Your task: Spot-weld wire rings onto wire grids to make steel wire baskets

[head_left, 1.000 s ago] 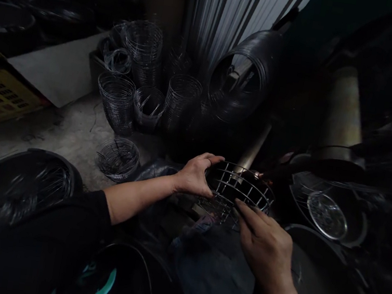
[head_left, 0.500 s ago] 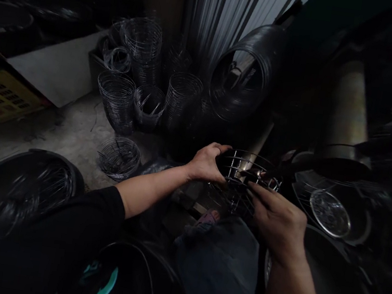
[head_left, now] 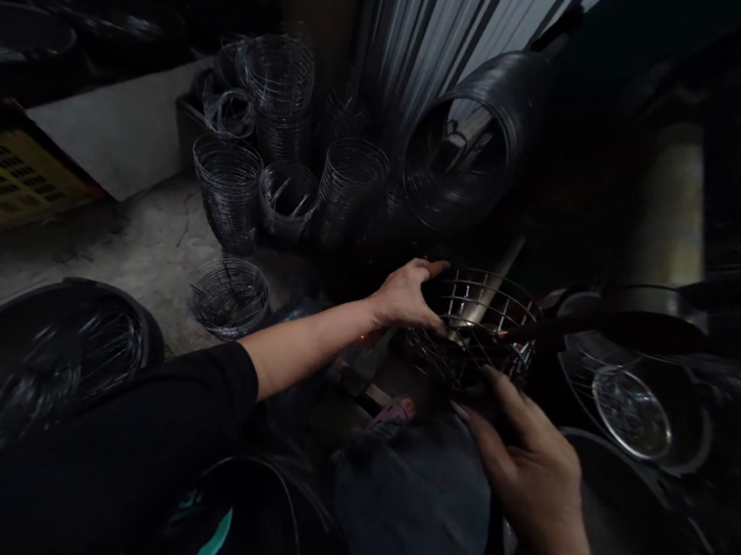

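In the head view, your left hand (head_left: 408,294) pinches the basket (head_left: 477,327) at its left, beyond your leg (head_left: 414,504); your right hand (head_left: 528,460), fingers parted, is beside it, contact unclear. Likely light, stiff wire: grip the rim.

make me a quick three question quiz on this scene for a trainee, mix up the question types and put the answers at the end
1. What is the person's left hand gripping?
2. True or false: in the picture, the yellow slotted crate lies to the left of the large wire coil.
3. The thumb and index fingertip of the right hand are: a) pinched together b) apart c) crossed

Key: 1. The round wire-grid frame. 2. True. 3. b
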The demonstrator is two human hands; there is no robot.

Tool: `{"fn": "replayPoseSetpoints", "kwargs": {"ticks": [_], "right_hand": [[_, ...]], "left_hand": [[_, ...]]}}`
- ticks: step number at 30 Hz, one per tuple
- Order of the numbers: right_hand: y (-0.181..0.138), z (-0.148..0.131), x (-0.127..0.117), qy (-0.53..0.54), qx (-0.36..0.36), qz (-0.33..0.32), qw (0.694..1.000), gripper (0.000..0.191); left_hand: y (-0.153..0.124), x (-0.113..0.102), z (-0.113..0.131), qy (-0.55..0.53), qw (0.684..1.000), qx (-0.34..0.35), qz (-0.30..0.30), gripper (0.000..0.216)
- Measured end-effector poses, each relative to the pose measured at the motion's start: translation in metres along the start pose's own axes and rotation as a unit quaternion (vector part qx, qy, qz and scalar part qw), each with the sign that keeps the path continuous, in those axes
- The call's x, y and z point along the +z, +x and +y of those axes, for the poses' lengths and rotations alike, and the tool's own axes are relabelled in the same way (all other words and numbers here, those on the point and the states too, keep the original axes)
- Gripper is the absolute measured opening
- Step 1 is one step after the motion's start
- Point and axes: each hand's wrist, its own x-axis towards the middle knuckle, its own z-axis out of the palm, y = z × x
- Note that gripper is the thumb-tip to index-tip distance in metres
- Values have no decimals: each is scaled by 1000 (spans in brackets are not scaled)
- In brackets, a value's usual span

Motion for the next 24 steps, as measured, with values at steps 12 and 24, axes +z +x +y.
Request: {"fn": "replayPoseSetpoints", "kwargs": {"ticks": [12, 24], "right_hand": [[7, -70, -10, -11, -145, -56, 988, 29], [1, -49, 13, -202, -10, -225, 953, 33]], "left_hand": [[-46, -1, -31, -151, 988, -16, -34, 125], [-104, -19, 18, 157, 981, 70, -86, 124]]}}
